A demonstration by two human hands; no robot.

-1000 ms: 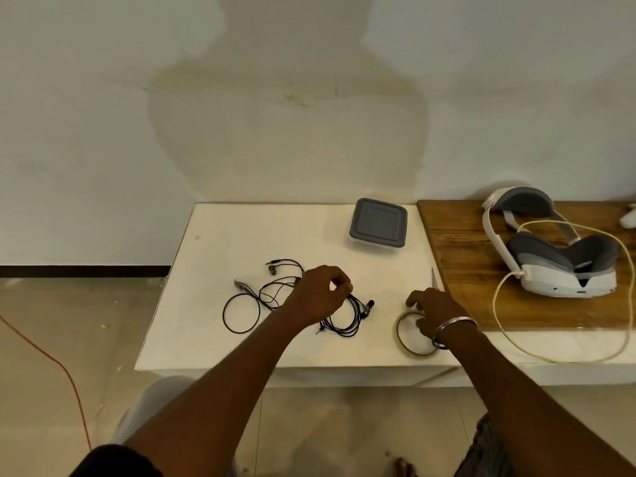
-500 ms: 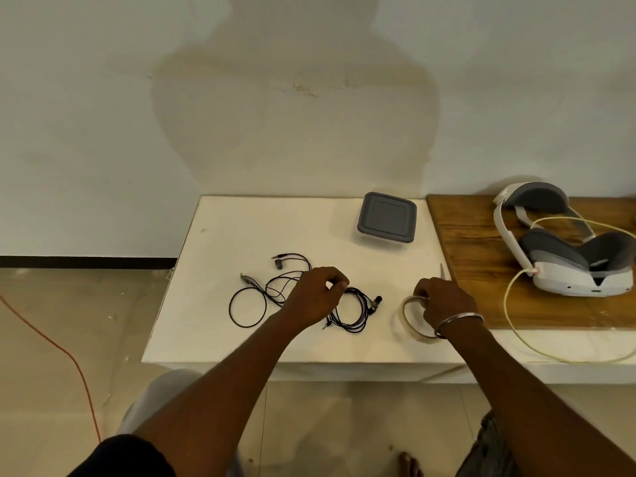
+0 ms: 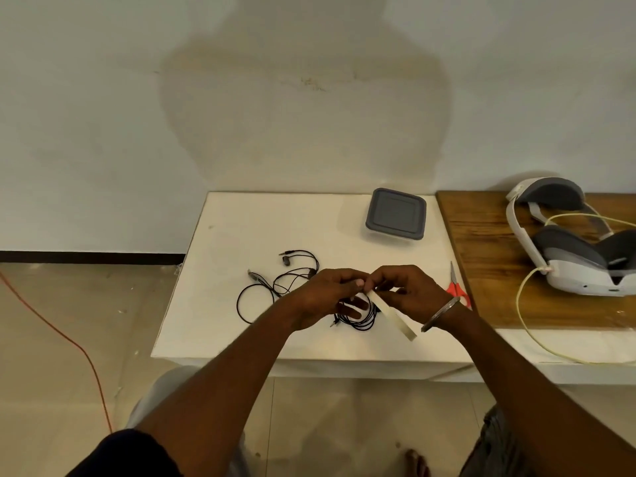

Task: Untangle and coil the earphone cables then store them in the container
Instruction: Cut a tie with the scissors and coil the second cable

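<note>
The white table (image 3: 261,222) filled the centre of the frame, and a wooden board (image 3: 488,256) lay on its right part. On that board, at the right edge of the frame, rested a white and grey headset (image 3: 564,249), with a pale yellow cable (image 3: 523,318) looping from it over the table's front edge. Toward the back of the table, right of centre, stood the grey-lidded container (image 3: 395,215), closed and well apart from your hands.

Your left hand (image 3: 323,294) and your right hand (image 3: 409,294) met just above the centre of the table. Both were closed in a pinch on a roll of pale tape (image 3: 395,315), which tilted down and to the right from your fingers; the right wrist wore a metal bangle (image 3: 440,313).

Directly beneath the hands, a coiled black earphone cable (image 3: 358,320) lay on the table; whether a finger touched it could not be told. Left of centre, a second earphone cable (image 3: 275,287) lay loose and tangled. Red-handled scissors (image 3: 456,287) sat just right of your right hand, at the edge of the board.
</note>
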